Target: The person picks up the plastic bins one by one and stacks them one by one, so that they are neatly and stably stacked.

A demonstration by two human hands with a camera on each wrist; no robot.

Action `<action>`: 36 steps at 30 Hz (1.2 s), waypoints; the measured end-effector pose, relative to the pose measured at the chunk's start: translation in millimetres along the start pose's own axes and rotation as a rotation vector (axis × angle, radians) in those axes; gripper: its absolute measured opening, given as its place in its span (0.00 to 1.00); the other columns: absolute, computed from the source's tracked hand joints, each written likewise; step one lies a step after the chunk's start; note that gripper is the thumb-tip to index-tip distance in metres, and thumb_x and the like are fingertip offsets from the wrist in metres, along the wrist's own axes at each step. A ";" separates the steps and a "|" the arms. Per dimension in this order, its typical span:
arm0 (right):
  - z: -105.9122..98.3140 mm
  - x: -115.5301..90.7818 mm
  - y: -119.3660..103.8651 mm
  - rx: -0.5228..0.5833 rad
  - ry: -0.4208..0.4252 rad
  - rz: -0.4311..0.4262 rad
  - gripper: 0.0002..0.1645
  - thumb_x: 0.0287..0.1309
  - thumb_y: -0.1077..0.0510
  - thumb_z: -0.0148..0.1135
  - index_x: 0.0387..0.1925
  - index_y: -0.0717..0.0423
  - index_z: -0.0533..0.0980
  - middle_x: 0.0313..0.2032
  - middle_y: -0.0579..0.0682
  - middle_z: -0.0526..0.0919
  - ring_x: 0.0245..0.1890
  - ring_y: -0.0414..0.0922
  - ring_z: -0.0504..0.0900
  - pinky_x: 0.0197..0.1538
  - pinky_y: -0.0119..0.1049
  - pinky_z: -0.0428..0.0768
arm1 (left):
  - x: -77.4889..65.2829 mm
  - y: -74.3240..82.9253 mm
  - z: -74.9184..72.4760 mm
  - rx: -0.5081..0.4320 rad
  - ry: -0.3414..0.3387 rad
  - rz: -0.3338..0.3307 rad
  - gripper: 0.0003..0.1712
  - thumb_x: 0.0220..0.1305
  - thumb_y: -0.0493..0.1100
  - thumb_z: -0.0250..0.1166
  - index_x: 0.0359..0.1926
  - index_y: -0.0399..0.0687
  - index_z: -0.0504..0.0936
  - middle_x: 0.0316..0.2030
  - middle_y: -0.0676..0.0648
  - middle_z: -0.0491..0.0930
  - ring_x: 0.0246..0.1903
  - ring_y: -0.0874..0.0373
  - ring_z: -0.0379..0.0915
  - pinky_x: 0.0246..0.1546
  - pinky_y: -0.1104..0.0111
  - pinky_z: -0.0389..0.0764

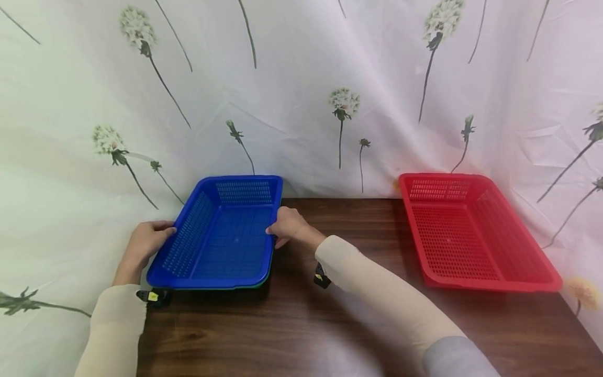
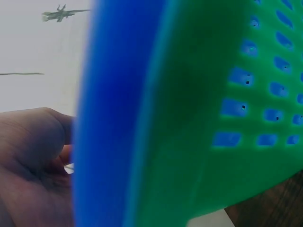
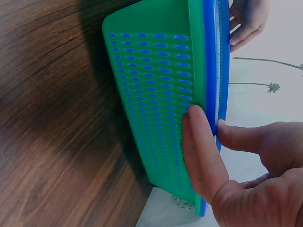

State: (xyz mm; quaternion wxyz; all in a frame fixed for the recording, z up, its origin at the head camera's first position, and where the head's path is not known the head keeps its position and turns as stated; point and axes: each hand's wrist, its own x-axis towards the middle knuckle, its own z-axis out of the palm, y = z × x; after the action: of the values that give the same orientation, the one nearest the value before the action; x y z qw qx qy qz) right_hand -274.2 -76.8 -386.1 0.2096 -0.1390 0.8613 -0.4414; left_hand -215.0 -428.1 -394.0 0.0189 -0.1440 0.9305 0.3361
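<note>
Looks like a makeshift recording booth, whether in a home or a studio cannot be told: creased dandelion-print fabric point(image 1: 292, 99) screens a wood-grain table point(image 1: 226, 335).

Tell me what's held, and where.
Blue basket and green basket nested beneath: right hand pinches the right rims; left hand touches the left rim, grip unclear.

A red basket point(image 1: 454, 243) sits on a wood-grain table point(image 1: 264, 327) before dandelion-print cloth point(image 1: 292, 115).
</note>
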 end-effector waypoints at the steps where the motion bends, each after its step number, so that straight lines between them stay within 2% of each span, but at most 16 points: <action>1: 0.0 -0.3 -0.2 0.007 -0.005 0.005 0.14 0.73 0.63 0.66 0.53 0.71 0.79 0.40 0.64 0.91 0.31 0.52 0.93 0.30 0.36 0.89 | -0.6 0.4 0.1 -0.002 0.000 0.009 0.31 0.82 0.44 0.50 0.71 0.20 0.68 0.68 0.17 0.68 0.66 0.24 0.71 0.66 0.36 0.76; 8: -2.3 -6.1 2.4 0.061 -0.025 0.023 0.11 0.73 0.66 0.63 0.51 0.70 0.77 0.41 0.64 0.89 0.32 0.52 0.92 0.34 0.42 0.91 | -2.1 2.8 4.2 -0.004 -0.023 0.033 0.30 0.81 0.41 0.49 0.72 0.20 0.68 0.68 0.17 0.69 0.64 0.25 0.73 0.63 0.37 0.78; 14: -11.9 -12.7 10.1 0.084 -0.035 0.011 0.16 0.72 0.68 0.62 0.58 0.66 0.73 0.44 0.63 0.87 0.32 0.52 0.92 0.37 0.46 0.92 | -3.3 10.5 11.0 -0.004 -0.038 0.047 0.30 0.81 0.41 0.50 0.72 0.20 0.68 0.68 0.18 0.70 0.63 0.27 0.75 0.62 0.38 0.80; 21: -28.2 -22.2 23.8 0.077 -0.042 0.004 0.25 0.72 0.68 0.61 0.66 0.65 0.67 0.52 0.66 0.84 0.34 0.53 0.91 0.38 0.47 0.92 | -10.2 29.8 22.1 0.026 -0.026 0.050 0.28 0.79 0.41 0.55 0.70 0.23 0.73 0.66 0.20 0.73 0.56 0.34 0.79 0.54 0.48 0.83; 25: -40.2 -30.2 32.2 0.062 -0.031 0.015 0.32 0.73 0.66 0.59 0.74 0.65 0.61 0.55 0.67 0.82 0.35 0.52 0.89 0.39 0.48 0.92 | -12.7 43.4 30.0 0.028 -0.051 0.048 0.29 0.80 0.42 0.55 0.71 0.24 0.72 0.66 0.20 0.73 0.55 0.35 0.80 0.54 0.48 0.83; 27: -46.8 -34.2 36.3 0.052 -0.029 0.024 0.35 0.74 0.65 0.58 0.76 0.66 0.59 0.55 0.67 0.81 0.35 0.52 0.89 0.41 0.49 0.92 | -13.4 49.1 35.0 0.019 -0.066 0.056 0.29 0.81 0.43 0.54 0.71 0.25 0.72 0.66 0.21 0.74 0.55 0.36 0.80 0.54 0.47 0.83; 30: -56.9 -39.2 43.1 0.044 -0.034 0.039 0.35 0.74 0.65 0.57 0.76 0.66 0.58 0.54 0.67 0.81 0.35 0.53 0.88 0.41 0.50 0.92 | -14.0 55.8 43.0 0.013 -0.074 0.067 0.28 0.80 0.43 0.55 0.70 0.25 0.74 0.64 0.22 0.77 0.53 0.39 0.82 0.51 0.52 0.84; 36: -76.3 -47.1 59.1 0.001 -0.040 0.048 0.34 0.72 0.65 0.58 0.74 0.67 0.60 0.48 0.64 0.81 0.35 0.53 0.88 0.36 0.44 0.92 | -16.0 68.4 56.6 0.037 -0.097 0.124 0.27 0.80 0.41 0.57 0.69 0.24 0.74 0.59 0.23 0.81 0.44 0.45 0.85 0.40 0.61 0.87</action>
State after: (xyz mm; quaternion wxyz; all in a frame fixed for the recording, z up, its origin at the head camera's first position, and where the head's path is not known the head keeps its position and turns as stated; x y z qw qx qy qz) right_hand -273.1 30.5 -383.4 0.2375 -0.1270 0.8597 -0.4340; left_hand -222.4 -338.2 -393.3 0.0459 -0.0694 0.9417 0.3261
